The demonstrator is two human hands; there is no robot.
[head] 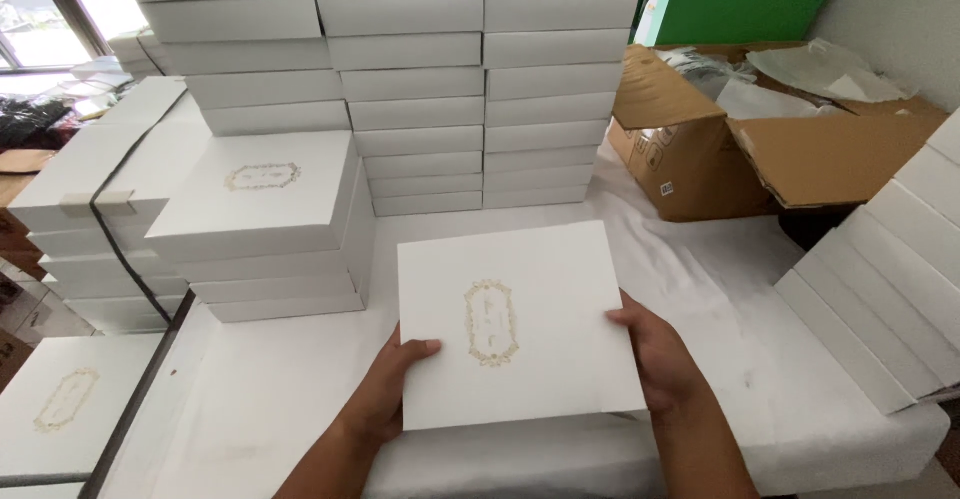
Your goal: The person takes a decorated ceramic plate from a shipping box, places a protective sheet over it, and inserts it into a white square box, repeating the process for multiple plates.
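Observation:
A flat white box (515,319) with a gold ornamental emblem on its lid is held in both my hands above a white-covered table (260,389). My left hand (390,384) grips its lower left edge, thumb on top. My right hand (650,349) grips its right edge, fingers on the lid. The box is roughly level, its emblem turned sideways to me.
Tall stacks of identical white boxes (420,89) stand at the back. A shorter stack (265,229) sits at left, a strapped stack (95,209) beyond it. Leaning boxes (890,279) line the right. An open cardboard carton (760,129) holds plastic wrap.

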